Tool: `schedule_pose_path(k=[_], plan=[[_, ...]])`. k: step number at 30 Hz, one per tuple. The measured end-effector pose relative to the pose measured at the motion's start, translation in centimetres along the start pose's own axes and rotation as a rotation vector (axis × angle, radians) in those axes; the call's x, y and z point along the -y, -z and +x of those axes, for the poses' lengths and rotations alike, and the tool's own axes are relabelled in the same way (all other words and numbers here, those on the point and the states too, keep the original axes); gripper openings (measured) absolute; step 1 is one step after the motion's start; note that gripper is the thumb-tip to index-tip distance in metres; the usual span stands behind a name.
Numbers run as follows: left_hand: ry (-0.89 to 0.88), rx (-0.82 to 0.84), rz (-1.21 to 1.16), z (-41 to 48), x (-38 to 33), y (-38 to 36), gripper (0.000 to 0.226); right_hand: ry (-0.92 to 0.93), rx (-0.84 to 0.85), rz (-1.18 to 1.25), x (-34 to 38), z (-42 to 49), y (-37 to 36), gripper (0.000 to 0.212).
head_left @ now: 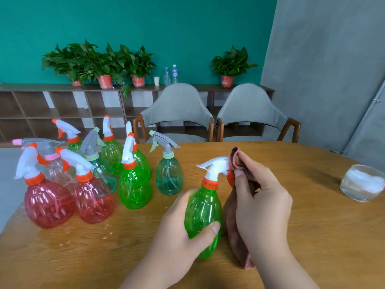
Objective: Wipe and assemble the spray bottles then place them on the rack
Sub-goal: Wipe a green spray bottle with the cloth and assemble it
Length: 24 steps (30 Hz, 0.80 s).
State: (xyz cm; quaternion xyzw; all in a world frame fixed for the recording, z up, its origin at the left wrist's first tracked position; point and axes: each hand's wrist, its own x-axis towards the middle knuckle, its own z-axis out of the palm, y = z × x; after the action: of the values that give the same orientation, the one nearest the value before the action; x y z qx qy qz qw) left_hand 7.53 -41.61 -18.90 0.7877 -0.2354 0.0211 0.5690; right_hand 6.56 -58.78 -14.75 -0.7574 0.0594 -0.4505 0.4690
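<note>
Here: green spray bottle (203,213) at the near middle of the wooden table (302,236), roughly upright. Its white spray head (215,166) with orange collar is on. Cannot tell whether the base touches the wood.

Left hand (179,228) grips the bottle's belly, fingers wrapped behind, thumb across the front. Right hand (263,203) pinches a brownish cloth (235,158) between thumb and fingers, pressing it against the trigger end of the spray head. The rest of the cloth hangs down under the hand, just beside the bottle.

To the left, a cluster of bottles stands upright, heads on. Two red bottles (50,203) are nearest the left edge, with other green bottles (134,190) among them. A teal bottle (169,177) is closest to the held one.

Far right on the table, a glass bowl (362,184). Beyond the table, two grey chairs (178,109). A low shelf unit (62,107) carries potted plants (104,63) along the teal wall.
</note>
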Motion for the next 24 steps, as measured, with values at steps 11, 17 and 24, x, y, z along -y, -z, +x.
schedule_pose_path(k=[11,17,24], plan=[[0.143,0.239,-0.450,0.3,-0.4,2.2,0.050,-0.529,0.263,0.829,2.2,1.6,1.1,0.028],[0.088,0.091,-0.337,0.2,-1.3,0.6,0.037,-0.139,0.169,0.085,1.7,-0.3,0.1,0.030],[0.048,0.002,-0.208,0.1,-1.9,0.0,0.030,0.283,-0.013,-0.383,0.5,-1.5,-1.2,0.034]])
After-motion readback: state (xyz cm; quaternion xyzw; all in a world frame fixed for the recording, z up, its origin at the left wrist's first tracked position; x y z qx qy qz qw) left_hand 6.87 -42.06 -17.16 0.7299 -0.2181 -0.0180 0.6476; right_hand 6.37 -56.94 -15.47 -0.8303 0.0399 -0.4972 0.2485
